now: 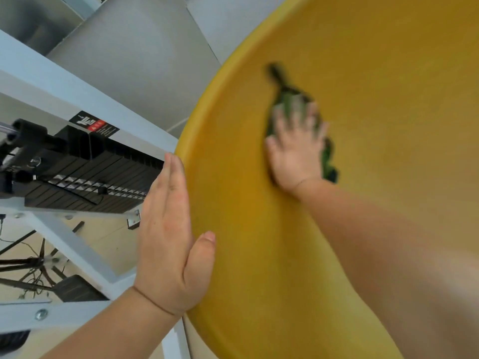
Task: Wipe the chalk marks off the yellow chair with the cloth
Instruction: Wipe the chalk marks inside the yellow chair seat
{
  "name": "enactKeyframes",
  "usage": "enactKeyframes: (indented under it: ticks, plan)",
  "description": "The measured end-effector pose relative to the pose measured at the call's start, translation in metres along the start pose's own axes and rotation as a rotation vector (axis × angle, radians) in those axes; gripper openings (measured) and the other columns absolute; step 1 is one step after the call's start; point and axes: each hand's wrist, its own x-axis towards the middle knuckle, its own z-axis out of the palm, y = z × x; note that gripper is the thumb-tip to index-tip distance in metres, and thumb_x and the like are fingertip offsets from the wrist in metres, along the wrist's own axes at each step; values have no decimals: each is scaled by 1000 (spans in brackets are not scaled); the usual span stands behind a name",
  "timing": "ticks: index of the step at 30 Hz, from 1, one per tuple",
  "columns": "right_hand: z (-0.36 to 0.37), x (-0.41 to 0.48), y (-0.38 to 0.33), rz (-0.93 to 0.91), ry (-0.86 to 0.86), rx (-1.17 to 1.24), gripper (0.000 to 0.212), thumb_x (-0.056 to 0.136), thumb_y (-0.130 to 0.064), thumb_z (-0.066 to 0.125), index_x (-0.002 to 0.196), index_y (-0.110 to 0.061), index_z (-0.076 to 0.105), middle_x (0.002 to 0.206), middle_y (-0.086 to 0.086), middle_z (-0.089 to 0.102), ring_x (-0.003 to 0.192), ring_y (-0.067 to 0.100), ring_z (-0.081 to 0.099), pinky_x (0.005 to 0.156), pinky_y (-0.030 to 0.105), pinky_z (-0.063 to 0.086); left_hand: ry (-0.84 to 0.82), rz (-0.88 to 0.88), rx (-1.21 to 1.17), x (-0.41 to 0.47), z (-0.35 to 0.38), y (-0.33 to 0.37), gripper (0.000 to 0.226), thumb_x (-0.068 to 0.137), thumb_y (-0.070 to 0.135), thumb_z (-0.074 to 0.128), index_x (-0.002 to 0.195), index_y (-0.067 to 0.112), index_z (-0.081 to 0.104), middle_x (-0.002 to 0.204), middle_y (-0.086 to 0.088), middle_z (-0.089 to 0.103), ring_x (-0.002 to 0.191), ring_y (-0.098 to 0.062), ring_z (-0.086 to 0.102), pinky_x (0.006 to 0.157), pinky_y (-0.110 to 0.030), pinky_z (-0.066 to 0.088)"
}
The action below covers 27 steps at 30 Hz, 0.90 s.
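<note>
The right hand (295, 151) lies flat on the dark green cloth (284, 97), fingers spread and straight, pressing it against the yellow chair (375, 73). Both are blurred, so the fine lie of the fingers (278, 120) cannot be told. The cloth shows beyond the fingertips, where a narrow dark end trails toward the chair's upper part, and again in a crumpled bit beside the wrist on the little-finger side. The bare forearm runs back from there across the chair's lower right part.

The left hand (168, 242) sits on the chair's left edge, well apart from the cloth. Its fingers are straight and held together along the outer side of the rim, the palm is against the rim itself, and the thumb (204, 244) lies over onto the yellow inner face — a flat brace rather than a curled grip.

The chair fills the right side of the view as a broad, smooth, curved yellow surface with a rounded rim.

Past the left edge stands a white metal frame (77, 94) carrying a stack of black plates (85, 172), with a small black and red sticker (94, 124) on the frame just above the stack. Lower down, a pale floor (111, 244) and some dark cables (31, 270) show through the frame.
</note>
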Motion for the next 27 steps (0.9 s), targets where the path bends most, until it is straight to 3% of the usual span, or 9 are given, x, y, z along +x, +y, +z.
enactKeyframes:
  ticks: [2,4,6,10,12,15,18,20,27]
  plan:
    - [-7,18,36,407,78,66,65,104,-52,12,163,-27,0,171,10,-11,155,40,-12,120,66,0,-7,2,-3,0,0,-1,86,79,33,33,153,-6,11,162,-18,17,151,-29,14,118,-54,19]
    - [-3,21,18,597,133,188,67,106,-49,13,163,-21,-8,169,12,-18,154,40,-18,121,63,-4,-15,4,-5,0,0,-3,86,79,33,34,153,-6,11,163,-18,15,152,-28,12,119,-53,17]
    - [-2,20,-33,562,100,258,75,99,-55,7,162,-17,-7,168,15,-18,154,44,-15,122,60,-2,-9,9,-4,0,-1,-3,86,79,34,34,153,-5,12,162,-18,15,152,-28,13,120,-50,16]
    - [-4,-27,-122,-127,-43,441,67,98,-55,11,155,-29,-11,159,-5,-30,152,37,-26,120,54,-19,-10,29,-4,0,-1,-4,85,81,35,34,152,-6,12,162,-20,15,151,-31,13,119,-52,18]
    - [-10,-19,-116,-272,17,437,61,102,-50,20,157,-30,0,164,-6,-19,154,36,-21,119,57,-19,-11,22,-16,0,-1,-3,85,81,35,33,153,-4,10,162,-18,15,152,-29,13,119,-52,18]
    - [-15,36,-75,92,255,231,62,103,-46,22,161,-27,15,171,11,2,156,41,-3,120,68,-1,3,32,-21,0,-1,-2,84,82,36,32,153,-4,9,162,-19,17,151,-29,15,119,-51,19]
    - [-19,57,-62,341,370,366,58,109,-41,24,163,-24,10,171,11,-5,156,37,-12,120,65,-7,5,25,-37,0,0,-4,83,83,35,30,153,-6,10,162,-18,17,151,-28,15,119,-51,19]
    - [-6,38,-80,313,276,379,61,108,-43,23,163,-25,4,171,10,-10,155,37,-16,121,62,-9,6,16,-51,1,-1,-6,83,84,36,30,152,-7,11,162,-18,18,151,-28,15,119,-50,19]
    - [-3,-152,-87,-130,-543,355,55,107,-54,14,150,-50,-21,161,-11,-37,146,14,-41,120,47,-24,-37,-41,22,-4,-2,-22,89,80,35,36,153,-7,8,162,-21,13,152,-29,11,122,-48,14]
